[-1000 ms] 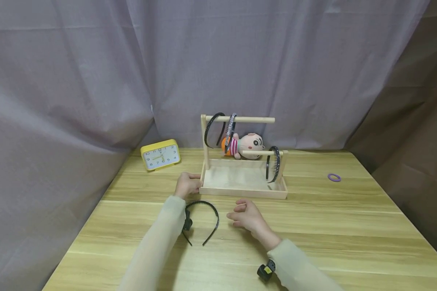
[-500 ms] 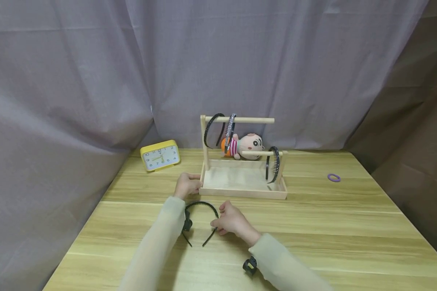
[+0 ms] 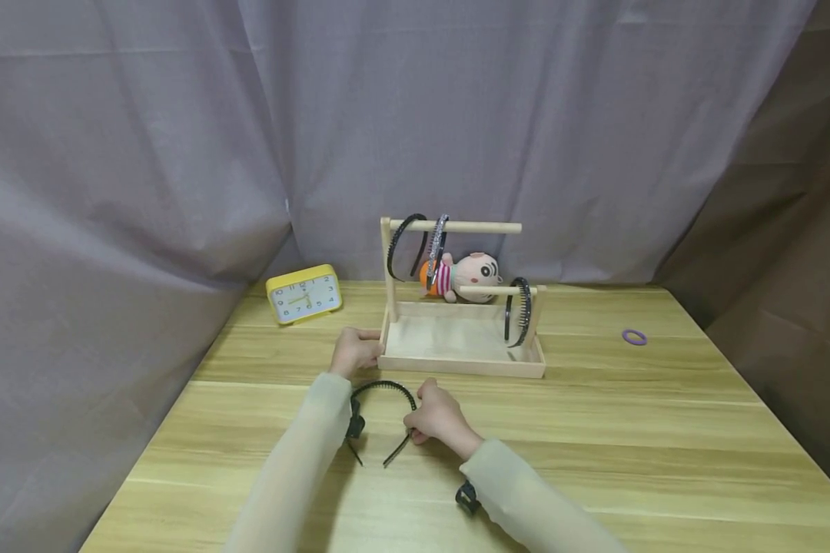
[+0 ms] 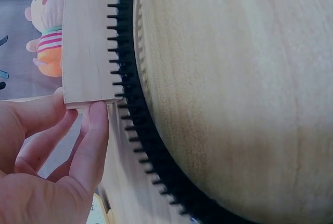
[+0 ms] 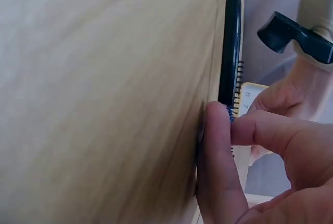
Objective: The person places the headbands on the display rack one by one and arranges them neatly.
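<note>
A toothed black headband (image 3: 385, 383) lies on the table with its ends toward me. My right hand (image 3: 440, 416) pinches its right side between thumb and index finger, seen closely in the right wrist view, where the fingers hide part of the headband (image 5: 231, 52). My left hand (image 3: 355, 352) grips the left front corner of a wooden headband rack (image 3: 463, 368), thumb and fingers on either side of the tray's end in the left wrist view. From the rack's upper bar hang a black headband (image 3: 393, 251) and a silver glittery one (image 3: 436, 250). Another black headband (image 3: 525, 311) hangs on the lower bar.
A yellow alarm clock (image 3: 306, 296) stands at the back left. Behind the rack lies a plush doll (image 3: 473, 276) in a striped shirt. On the right is a purple ring (image 3: 634, 337). A grey curtain (image 3: 415, 138) closes off the back of the table.
My right hand has moved left to the headband on the table and now pinches its right side. The left hand stays at the rack's corner.
</note>
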The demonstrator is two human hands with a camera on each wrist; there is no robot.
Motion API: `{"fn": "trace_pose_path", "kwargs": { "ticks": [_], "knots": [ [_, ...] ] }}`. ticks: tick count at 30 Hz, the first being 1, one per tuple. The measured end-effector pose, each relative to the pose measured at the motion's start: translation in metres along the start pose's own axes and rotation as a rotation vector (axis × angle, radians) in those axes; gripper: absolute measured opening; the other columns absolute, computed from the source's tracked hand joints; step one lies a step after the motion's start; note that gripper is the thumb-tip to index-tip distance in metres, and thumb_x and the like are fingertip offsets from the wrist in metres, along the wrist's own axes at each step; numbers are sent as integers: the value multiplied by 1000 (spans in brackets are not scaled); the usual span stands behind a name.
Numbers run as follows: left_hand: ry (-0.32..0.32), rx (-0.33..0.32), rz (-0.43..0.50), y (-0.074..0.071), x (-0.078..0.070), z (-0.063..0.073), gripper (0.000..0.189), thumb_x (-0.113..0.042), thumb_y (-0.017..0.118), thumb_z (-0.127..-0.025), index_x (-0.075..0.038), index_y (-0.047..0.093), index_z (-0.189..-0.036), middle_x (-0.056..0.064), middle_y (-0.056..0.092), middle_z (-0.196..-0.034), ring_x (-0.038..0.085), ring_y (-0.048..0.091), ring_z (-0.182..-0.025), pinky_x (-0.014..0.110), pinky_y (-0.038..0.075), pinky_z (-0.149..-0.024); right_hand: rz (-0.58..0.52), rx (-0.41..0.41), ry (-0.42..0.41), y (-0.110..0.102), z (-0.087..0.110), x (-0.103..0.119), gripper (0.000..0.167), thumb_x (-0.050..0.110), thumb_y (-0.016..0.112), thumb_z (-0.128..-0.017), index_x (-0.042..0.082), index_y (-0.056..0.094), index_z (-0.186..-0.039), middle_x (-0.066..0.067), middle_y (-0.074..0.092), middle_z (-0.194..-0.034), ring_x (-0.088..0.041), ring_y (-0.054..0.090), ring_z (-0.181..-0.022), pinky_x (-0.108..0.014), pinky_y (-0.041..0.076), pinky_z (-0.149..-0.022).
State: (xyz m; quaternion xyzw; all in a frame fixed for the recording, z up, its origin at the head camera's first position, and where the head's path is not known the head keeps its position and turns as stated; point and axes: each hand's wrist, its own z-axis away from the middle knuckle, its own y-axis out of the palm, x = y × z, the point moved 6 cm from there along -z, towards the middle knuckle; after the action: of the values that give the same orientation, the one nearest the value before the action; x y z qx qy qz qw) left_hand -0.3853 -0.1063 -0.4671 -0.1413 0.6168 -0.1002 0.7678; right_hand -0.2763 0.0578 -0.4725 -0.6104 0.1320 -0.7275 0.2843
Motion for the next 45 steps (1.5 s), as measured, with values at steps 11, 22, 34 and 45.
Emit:
{"fn": "trace_pose_path", "kwargs": {
  "ticks": [11,22,34,45],
  "knots": [
    [19,6,20,1,-1,2,31,2,65,-83,5,70,-114,25,71,-102,16,65,-68,26,61,-65,-239,95,81,-5,2,-9,15,-4,62,-81,3,52,-73,-8,60,-67,-11,59,-51,-25,60,-55],
    [21,2,51,2,-1,2,32,5,65,-82,6,69,-114,26,71,-100,16,63,-66,26,61,-64,-405,172,88,-8,3,-17,21,0,58,-92,-15,57,-108,-10,61,-75,-14,61,-60,-30,63,-65],
    [22,5,40,2,-1,0,32,4,65,-81,6,70,-113,26,71,-100,16,64,-66,27,62,-64,-489,65,1,-23,14,-14,37,-4,62,-89,-20,54,-122,-31,64,-96,-13,62,-60,-30,62,-65],
    [11,6,28,3,-1,0,33,4,65,-82,6,69,-115,28,70,-105,20,69,-75,30,62,-69,-514,-9,-44,-42,21,-17,40,-3,61,-91,-19,52,-127,-33,62,-107,-14,64,-66,-34,63,-70]
  ]
}}
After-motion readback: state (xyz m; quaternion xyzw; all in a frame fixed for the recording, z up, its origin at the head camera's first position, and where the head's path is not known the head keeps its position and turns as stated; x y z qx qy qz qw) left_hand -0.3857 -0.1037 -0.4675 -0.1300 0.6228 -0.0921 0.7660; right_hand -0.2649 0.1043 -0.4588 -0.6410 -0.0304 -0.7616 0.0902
